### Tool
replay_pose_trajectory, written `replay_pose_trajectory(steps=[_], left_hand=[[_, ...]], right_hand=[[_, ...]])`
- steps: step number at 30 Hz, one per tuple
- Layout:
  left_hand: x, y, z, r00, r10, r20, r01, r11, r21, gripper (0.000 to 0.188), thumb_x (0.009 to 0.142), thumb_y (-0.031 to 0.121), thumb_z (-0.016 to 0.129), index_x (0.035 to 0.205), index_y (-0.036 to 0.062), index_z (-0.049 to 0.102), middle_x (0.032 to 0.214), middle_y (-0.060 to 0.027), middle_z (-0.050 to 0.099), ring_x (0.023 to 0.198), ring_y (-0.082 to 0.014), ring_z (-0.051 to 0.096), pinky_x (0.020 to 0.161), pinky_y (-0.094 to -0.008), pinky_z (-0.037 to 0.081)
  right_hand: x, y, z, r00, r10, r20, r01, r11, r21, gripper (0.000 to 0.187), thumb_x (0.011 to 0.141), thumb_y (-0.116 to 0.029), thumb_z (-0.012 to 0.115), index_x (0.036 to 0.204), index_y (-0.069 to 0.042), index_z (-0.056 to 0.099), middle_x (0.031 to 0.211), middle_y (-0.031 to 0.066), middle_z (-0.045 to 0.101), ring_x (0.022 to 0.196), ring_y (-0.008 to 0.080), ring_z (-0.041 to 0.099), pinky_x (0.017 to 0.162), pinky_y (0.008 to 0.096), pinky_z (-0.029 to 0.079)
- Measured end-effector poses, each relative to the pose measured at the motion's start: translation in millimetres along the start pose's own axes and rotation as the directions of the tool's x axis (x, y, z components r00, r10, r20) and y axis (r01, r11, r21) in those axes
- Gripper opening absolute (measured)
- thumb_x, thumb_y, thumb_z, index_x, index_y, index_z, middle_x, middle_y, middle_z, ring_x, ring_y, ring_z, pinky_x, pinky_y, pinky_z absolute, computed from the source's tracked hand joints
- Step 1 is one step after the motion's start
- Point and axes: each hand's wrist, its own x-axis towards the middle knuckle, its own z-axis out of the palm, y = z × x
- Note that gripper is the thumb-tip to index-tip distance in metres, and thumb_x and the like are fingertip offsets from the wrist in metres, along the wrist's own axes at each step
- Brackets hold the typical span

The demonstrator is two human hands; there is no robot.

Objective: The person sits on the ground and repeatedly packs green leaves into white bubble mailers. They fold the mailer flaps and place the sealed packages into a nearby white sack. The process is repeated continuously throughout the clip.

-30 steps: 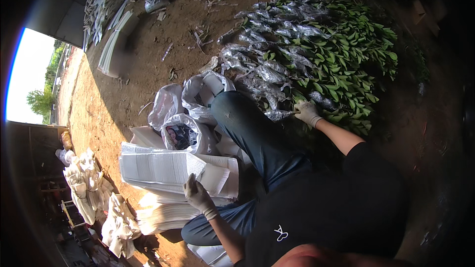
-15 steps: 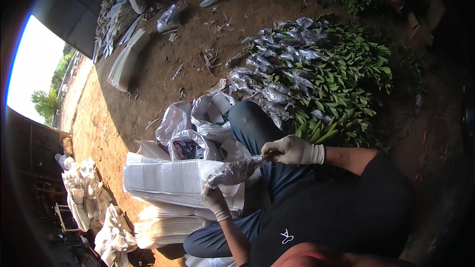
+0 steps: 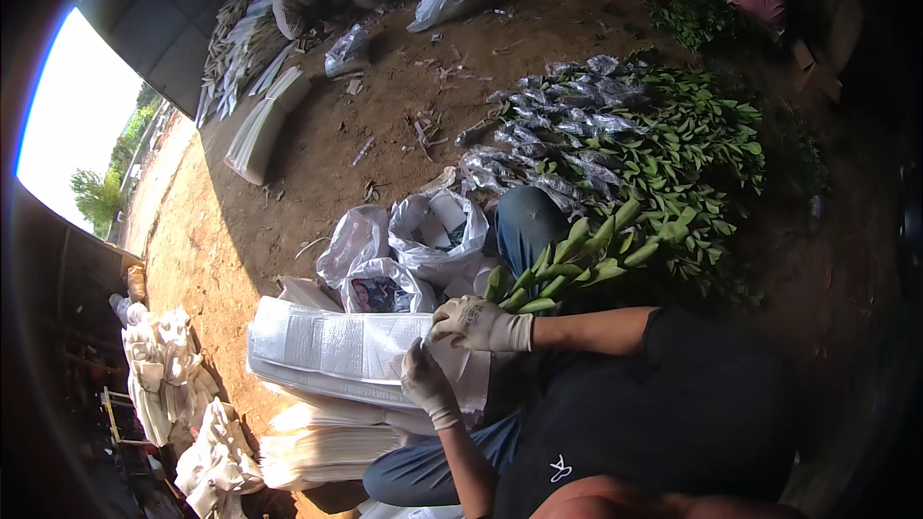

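Note:
My left hand (image 3: 429,386), in a whitish glove, is closed with its fingertips pinched above a stack of white quilted-looking sheets (image 3: 336,346). Just beyond it, my gloved right hand (image 3: 481,324) is closed too, its fingertips close to the left ones. Whatever lies between the fingers is too small or hidden to make out. A leafy green cutting (image 3: 577,269) extends from beside my right hand across my raised knee; its stem end is hidden behind the hand.
White bags (image 3: 437,250) with contents stand beyond the sheets. Many silver-wrapped bundles (image 3: 567,120) with green leaves lie on the dirt floor at far right. More paper stacks (image 3: 327,447) sit near my left leg. Pale crumpled bundles (image 3: 173,375) lie at left.
The silver-wrapped bundle held between both hands is out of sight. My right hand has moved left and nearer the left hand. A leafy cutting now shows beside the right hand.

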Motion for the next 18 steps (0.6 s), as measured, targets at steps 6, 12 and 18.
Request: replay_pose_trajectory(steps=[6,12,18], left_hand=[[-3.9,-12.5,7.3,0.996,0.029,0.086,-0.035,0.997,0.071,0.019,0.097,0.020,0.060,0.107,0.0104,0.073,0.098,-0.0109,0.073,0.088,-0.0315,0.071,0.077,-0.0414,0.055],[0.5,-3.4,17.3,0.998,0.062,0.002,-0.061,0.981,0.184,0.015,0.098,0.019,0.057,0.104,0.0119,0.069,0.091,-0.0097,0.070,0.083,-0.0303,0.069,0.070,-0.0424,0.055],[-0.8,40.1,-2.5,0.977,0.093,0.190,-0.110,0.991,0.076,0.016,0.094,0.014,0.057,0.104,0.0116,0.069,0.094,-0.0103,0.070,0.085,-0.0321,0.069,0.072,-0.0430,0.055]], right_hand=[[-97.3,62.6,-117.4,0.992,0.087,0.094,-0.029,0.866,-0.500,0.096,0.072,-0.066,0.075,0.151,-0.023,0.042,0.148,0.0147,0.046,0.142,0.0343,0.038,0.118,0.0497,0.025],[-177.8,48.3,-174.2,0.633,0.625,0.456,-0.439,0.775,-0.454,0.081,0.082,-0.028,0.073,0.154,-0.019,0.038,0.120,0.0201,0.066,0.107,0.0310,0.067,0.091,0.0420,0.054],[-150.4,1.5,-103.8,0.740,0.379,0.555,-0.604,0.738,0.301,0.057,0.089,-0.016,0.056,0.144,-0.004,0.047,0.122,0.0250,0.066,0.115,0.0369,0.064,0.099,0.0401,0.050]])
